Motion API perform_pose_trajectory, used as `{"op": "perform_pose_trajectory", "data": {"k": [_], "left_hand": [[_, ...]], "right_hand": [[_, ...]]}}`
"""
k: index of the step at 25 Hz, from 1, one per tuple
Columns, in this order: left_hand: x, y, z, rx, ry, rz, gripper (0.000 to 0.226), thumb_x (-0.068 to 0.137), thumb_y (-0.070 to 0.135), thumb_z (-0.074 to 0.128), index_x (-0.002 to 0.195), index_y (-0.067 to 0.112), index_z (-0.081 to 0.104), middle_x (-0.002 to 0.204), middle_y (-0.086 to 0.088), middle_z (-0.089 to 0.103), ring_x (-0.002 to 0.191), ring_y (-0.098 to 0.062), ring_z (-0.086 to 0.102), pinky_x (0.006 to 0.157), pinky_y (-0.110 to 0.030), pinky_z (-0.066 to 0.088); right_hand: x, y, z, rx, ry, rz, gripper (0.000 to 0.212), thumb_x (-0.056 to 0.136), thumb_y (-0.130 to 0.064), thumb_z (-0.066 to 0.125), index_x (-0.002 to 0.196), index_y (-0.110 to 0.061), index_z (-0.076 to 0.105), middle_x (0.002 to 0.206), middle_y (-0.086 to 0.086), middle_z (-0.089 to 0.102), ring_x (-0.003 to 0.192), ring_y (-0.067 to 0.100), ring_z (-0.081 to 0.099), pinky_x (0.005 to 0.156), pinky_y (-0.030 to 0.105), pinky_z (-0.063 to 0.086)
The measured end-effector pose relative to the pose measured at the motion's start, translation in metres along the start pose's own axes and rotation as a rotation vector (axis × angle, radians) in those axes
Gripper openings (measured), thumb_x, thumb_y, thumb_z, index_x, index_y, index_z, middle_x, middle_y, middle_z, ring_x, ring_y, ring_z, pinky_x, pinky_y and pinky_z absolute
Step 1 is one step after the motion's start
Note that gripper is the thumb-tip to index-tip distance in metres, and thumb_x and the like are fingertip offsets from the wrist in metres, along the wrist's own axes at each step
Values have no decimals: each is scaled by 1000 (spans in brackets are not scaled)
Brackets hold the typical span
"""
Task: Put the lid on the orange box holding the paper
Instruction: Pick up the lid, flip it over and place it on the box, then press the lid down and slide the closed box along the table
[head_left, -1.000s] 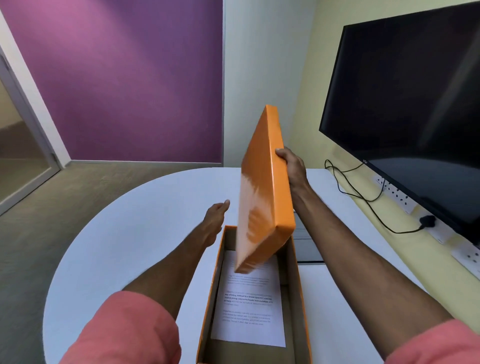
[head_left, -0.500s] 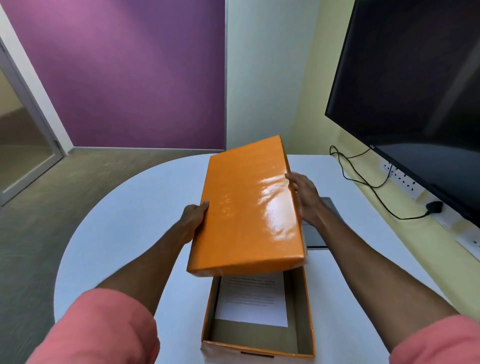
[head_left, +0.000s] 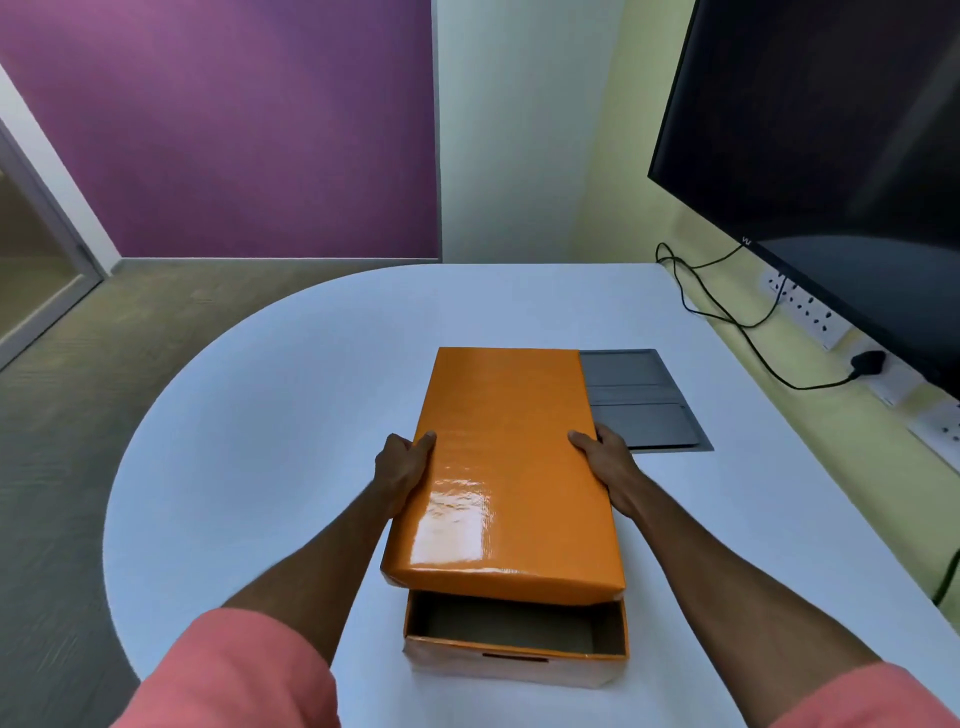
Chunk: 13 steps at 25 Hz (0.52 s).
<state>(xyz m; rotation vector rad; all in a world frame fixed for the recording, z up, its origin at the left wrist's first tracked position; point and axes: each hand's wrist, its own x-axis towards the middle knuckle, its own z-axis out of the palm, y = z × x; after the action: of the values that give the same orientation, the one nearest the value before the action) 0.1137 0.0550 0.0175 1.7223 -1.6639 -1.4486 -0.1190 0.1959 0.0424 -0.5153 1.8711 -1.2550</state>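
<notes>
While near end of orange box (head_left: 514, 642) gapes, lid (head_left: 506, 467) is held tilted over it, far end lowered. Lid clasped at long edges: left hand (head_left: 402, 470) grip closed on left edge, right hand (head_left: 605, 462) on right. Box stood on white rounded surface (head_left: 260, 415); grey inset panel (head_left: 641, 400) just beyond-right of box. Purple wall (head_left: 234, 130) far beyond box, dark screen (head_left: 831, 156) right. Paper unseen.

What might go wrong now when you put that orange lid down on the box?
The lid sits shifted toward the far end, so the near end of the orange box is uncovered; lowered like this, its rim could land on a wall and perhaps crush it instead of slipping over. The left hand and right hand grip the long sides, so fingers might get pinched between lid and box. Pushing the glossy lid could also slide the box along the smooth white table.
</notes>
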Motion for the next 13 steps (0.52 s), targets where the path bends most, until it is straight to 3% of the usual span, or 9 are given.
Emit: {"op": "perform_pose_trajectory", "data": {"k": [5, 8, 13], "left_hand": [[1, -9, 13, 15, -30, 1, 52, 95, 50, 47, 120, 5, 45, 122, -16, 57, 91, -24, 54, 79, -37, 45], [1, -8, 19, 24, -49, -3, 53, 95, 49, 47, 122, 4, 45, 122, -17, 57, 92, -24, 54, 78, -37, 45], [5, -11, 25, 76, -51, 12, 52, 96, 47, 47, 120, 0, 46, 123, -21, 57, 106, -33, 58, 81, -36, 44]], "right_hand": [[2, 10, -4, 3, 54, -4, 40, 95, -25, 54, 133, -12, 51, 125, 14, 62, 104, 32, 64, 90, 48, 54], [3, 17, -9, 23, 67, 18, 37, 94, -24, 55, 130, -13, 53, 123, 14, 63, 97, 28, 64, 82, 41, 54], [3, 32, -10, 24, 77, 44, 44, 95, -27, 55, 136, -15, 49, 116, 9, 63, 90, 22, 64, 76, 35, 54]]}}
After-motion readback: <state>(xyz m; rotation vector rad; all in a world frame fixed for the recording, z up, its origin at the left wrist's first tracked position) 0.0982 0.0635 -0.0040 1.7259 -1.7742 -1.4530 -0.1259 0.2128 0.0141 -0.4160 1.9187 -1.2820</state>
